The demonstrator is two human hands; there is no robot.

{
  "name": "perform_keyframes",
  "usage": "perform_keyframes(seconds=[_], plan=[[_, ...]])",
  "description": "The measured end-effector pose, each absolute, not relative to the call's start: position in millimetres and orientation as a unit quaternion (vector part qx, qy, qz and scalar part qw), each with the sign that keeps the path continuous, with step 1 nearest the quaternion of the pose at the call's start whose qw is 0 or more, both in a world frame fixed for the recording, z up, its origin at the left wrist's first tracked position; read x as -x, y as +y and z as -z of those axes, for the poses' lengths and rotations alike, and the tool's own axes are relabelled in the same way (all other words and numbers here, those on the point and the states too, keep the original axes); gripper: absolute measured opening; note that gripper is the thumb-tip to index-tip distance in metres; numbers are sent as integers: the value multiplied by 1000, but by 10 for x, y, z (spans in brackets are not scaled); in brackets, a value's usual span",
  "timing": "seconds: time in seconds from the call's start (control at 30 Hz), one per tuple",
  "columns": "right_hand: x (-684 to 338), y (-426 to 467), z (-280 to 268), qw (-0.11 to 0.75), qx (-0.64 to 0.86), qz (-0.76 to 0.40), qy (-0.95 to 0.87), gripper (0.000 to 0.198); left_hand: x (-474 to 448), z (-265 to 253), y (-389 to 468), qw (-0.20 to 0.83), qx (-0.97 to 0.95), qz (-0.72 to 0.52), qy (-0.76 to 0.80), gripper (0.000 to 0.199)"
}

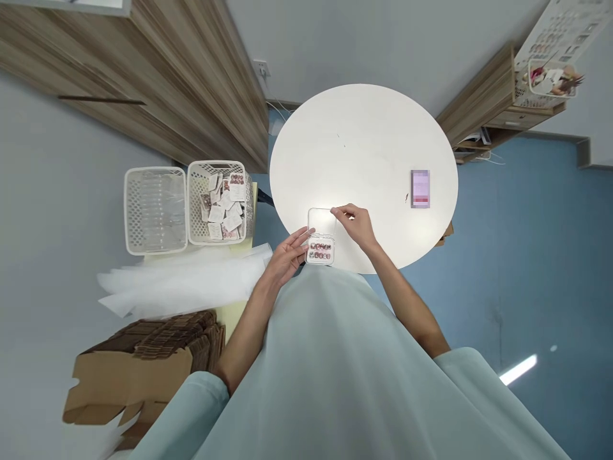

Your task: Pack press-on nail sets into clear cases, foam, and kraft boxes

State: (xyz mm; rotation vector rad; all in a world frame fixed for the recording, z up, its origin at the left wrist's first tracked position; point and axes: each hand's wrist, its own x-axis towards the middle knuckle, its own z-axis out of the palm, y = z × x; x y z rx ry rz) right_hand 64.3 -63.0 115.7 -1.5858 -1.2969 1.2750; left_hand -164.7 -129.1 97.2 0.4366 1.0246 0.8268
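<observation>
A small clear plastic case point(320, 257) lies open near the front edge of the round table, its lid point(322, 220) folded away from me. Inside the base sit two rows of small red and dark pieces that look like press-on nails point(320, 246), on a white card. My left hand point(288, 257) grips the case along its left side, thumb and fingers around the edge near the hinge. With thumb and fingertips together, my right hand point(357, 225) pinches the lid's far right corner.
A purple-pink pixelated rectangle point(420, 189) lies on the white table point(364, 115). To the left are a basket of white cards point(192, 204), a basket of clear plastic cases point(127, 211), white sheets point(191, 281) and folded cardboard boxes point(138, 377). Wooden cabinets flank the table.
</observation>
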Motion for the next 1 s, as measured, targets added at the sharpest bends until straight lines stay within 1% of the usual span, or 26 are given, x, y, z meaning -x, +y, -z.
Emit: perform_keyframes(seconds=[0.1,0.27,0.37,0.5,0.67,0.8,0.87,1.0], plan=[[-649,-703,-1348,361,585,-495,-531,41,1675,-920,-1280,758,-182,-405,478,58],[-702,-953,-1573,342,541,-527,-559,34,1692,-930,-1211,756,-163,-425,472,52],[-736,-1106,-1565,331,533,-541,-560,34,1687,-970,-1171,756,-165,-430,465,50],[-736,-1268,-1503,309,557,-548,-542,36,1668,-1004,-1143,756,-189,-423,462,55],[-691,-1371,-1462,312,575,-548,-521,35,1651,-1005,-1125,754,-217,-412,464,62],[-727,-1383,-1407,315,601,-548,-490,41,1648,-1021,-1113,748,-235,-408,468,64],[-762,-1383,-1375,300,608,-570,-463,43,1645,-1036,-1109,746,-239,-408,469,65],[-782,-1401,-1349,239,571,-671,-409,48,1632,-1070,-1112,745,-249,-403,470,67]])
